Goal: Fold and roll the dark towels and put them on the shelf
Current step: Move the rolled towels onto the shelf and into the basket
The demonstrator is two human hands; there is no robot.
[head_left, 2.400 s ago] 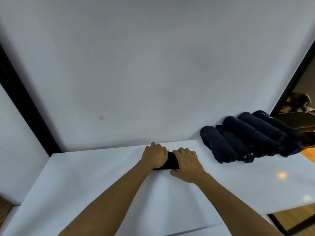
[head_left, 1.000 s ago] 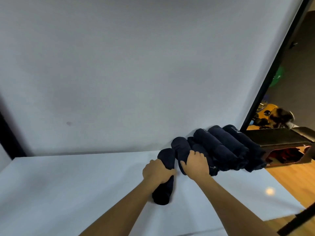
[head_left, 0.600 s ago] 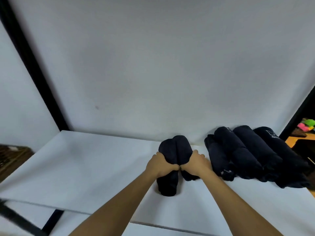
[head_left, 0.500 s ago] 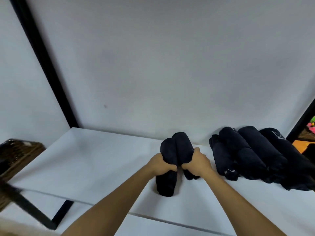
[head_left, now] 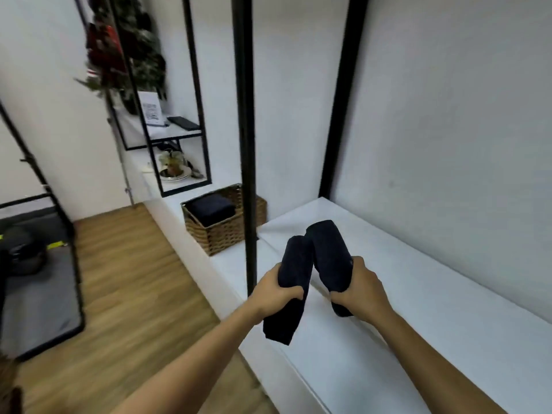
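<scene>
I hold two dark rolled towels above the white shelf (head_left: 433,300). My left hand (head_left: 276,295) grips the left rolled towel (head_left: 291,289), whose lower end hangs past the shelf's front edge. My right hand (head_left: 360,289) grips the right rolled towel (head_left: 328,249). The two rolls lean together at their far ends. The row of rolled towels seen earlier is out of view.
A black frame post (head_left: 248,138) stands just left of my left hand. A wicker basket (head_left: 227,231) holding dark folded towels (head_left: 210,209) sits on the ledge beyond it. Wooden floor (head_left: 119,279) lies to the left, with more black-framed shelves (head_left: 167,132) behind.
The view has swung left, away from the row of rolled towels. Both hands have lifted the two rolls off the shelf and brought them leftward, towards the basket side.
</scene>
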